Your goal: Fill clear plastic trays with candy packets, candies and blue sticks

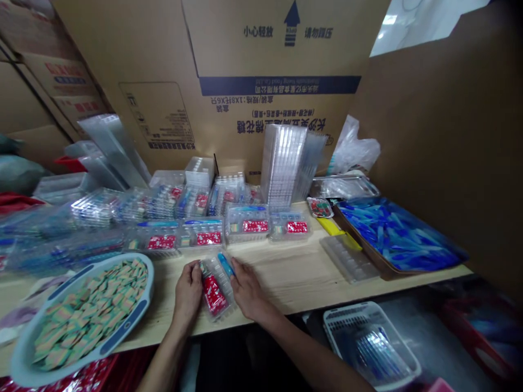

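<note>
My left hand (pixel 188 294) grips the left edge of a clear plastic tray (pixel 223 312), tilted near the table's front edge. A red packet with white marks (pixel 214 294) lies in that tray. My right hand (pixel 247 291) is closed on a blue pen-shaped piece (pixel 225 265) at the tray's upper right side; whether its fingers also touch the tray is hard to make out. Just beyond my hands stands a row of filled clear trays (pixel 247 223), with red packets and blue pieces inside.
On the left, a light blue basin (pixel 149 288) holds striped eraser-like blocks. At right are a cardboard box (pixel 378 264) of blue pieces, a clear tray (pixel 349 261) and a yellow tool (pixel 330 226). Stacked clear trays (pixel 283 166) stand behind; a white basket (pixel 370 310) sits below the table.
</note>
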`<act>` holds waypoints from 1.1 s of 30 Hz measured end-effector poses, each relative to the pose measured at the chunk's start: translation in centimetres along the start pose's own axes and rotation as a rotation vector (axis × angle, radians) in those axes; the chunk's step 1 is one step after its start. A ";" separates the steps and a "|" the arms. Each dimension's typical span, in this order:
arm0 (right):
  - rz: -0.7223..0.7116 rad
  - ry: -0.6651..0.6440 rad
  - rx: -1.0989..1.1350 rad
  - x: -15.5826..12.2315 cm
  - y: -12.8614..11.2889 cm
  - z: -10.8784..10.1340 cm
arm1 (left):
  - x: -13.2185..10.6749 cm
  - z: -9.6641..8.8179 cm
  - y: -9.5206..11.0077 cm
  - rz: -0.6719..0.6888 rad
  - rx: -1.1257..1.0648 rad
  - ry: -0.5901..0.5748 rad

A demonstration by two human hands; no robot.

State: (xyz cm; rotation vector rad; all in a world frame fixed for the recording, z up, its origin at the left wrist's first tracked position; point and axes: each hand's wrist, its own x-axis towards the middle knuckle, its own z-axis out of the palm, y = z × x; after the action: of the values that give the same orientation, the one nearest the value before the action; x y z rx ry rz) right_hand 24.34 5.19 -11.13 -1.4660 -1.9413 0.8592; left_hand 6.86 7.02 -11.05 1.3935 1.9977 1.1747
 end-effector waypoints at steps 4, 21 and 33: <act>-0.109 0.188 -0.123 0.3 0.2 -3.5 | -1.1 -0.3 0.4 -0.027 -0.007 0.057; -0.080 0.359 -0.699 2.8 8.8 -12.1 | -4.6 2.1 4.3 0.298 0.520 0.002; 0.281 0.015 0.163 -8.1 5.6 -9.6 | -0.5 -1.5 2.7 -0.001 -0.120 -0.385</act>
State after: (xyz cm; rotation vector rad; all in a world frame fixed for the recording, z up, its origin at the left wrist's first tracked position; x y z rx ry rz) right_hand 37.00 0.04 -9.63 -1.6634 -1.6342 1.0983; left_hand 7.41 6.36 -8.06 1.4306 1.6338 0.9247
